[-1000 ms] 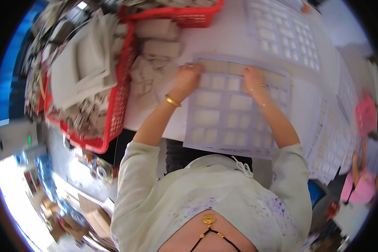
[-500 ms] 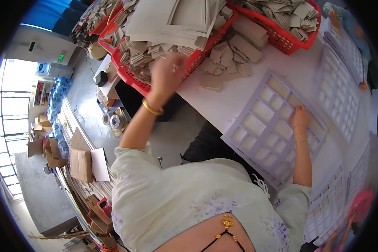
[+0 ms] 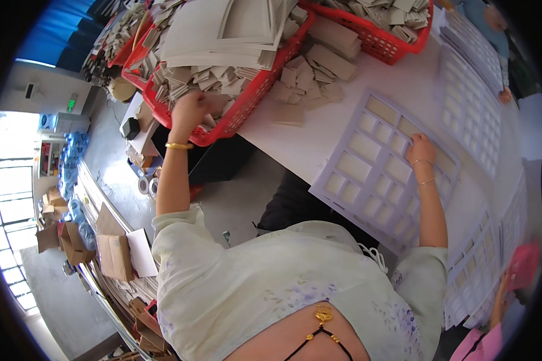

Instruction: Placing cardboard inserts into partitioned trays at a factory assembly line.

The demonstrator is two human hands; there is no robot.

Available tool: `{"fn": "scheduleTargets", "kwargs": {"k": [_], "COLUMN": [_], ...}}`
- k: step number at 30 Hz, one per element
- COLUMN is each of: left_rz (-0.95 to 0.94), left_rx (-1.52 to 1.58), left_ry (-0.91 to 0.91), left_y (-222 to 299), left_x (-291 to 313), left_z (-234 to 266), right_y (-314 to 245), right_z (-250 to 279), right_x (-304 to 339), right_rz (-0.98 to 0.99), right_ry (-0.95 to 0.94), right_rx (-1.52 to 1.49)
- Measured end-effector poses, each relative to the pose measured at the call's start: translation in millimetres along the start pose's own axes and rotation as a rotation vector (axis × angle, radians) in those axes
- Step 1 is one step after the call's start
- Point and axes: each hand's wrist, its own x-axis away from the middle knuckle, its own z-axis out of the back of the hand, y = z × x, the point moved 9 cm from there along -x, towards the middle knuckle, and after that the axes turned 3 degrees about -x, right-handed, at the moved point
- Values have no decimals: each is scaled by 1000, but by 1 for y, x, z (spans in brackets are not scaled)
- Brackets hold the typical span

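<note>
Here the die-cut cardboard sheet [image 3: 384, 174], pale lilac with a grid of rectangular cells, lay flat on the white table [image 3: 319, 135] and served as the fixed mark for everything else. The right hand [image 3: 422, 151] rested palm down on that sheet, near its upper right part, fingers spread and flat against the card, pinning it rather than gripping anything; two thin bracelets sat at the wrist. The left hand [image 3: 190, 109] was well away from the sheet, off past its upper left, reaching into the red plastic basket [image 3: 238, 114] at the table's edge. Its fingers were curled down among the grey cardboard offcuts [image 3: 186, 78] heaped there, but whether they had closed on a piece could not be told from this view; a gold bangle circled that wrist. Between the basket and the sheet a loose scatter of small grey card pieces [image 3: 310, 78] lay on the table. A second red basket [image 3: 379, 30] full of similar scrap stood beyond the sheet's upper edge. More gridded sheets [image 3: 470, 108] lay to the right of the sheet, where another person's hand [image 3: 504, 95] touched them. A person in pink [image 3: 494, 343] stood near the sheet's lower right side
</note>
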Motion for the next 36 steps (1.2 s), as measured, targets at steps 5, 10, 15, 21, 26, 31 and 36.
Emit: {"fn": "scheduleTargets", "kwargs": {"k": [5,10,15,21,26,31,36], "left_rz": [-40,-267,-376,-194,-217,-467,-660], "left_rx": [508,614,808,1176,1343,911,766], "left_ry": [236,-37,-542,-721,-669,-308,-222], "left_y": [42,177,276,317,339,343,365], "left_x": [19,60,68,68,53,9,-1], "left_z": [43,16,-81,-123,-145,-160,-161], "right_y": [16,-88,-166,-122,-87,-33,-19], "right_z": [4,45,39,15,1,1,4], "right_x": [4,34,61,67,67,53,35], "right_rz": [-58,188,149,-157,-303,-321,-265], "right_ry": [166,350,45,-28,24,237,212], "right_rx": [-267,-1107,-1500,-1710,-1730,-1619,-1398]}}
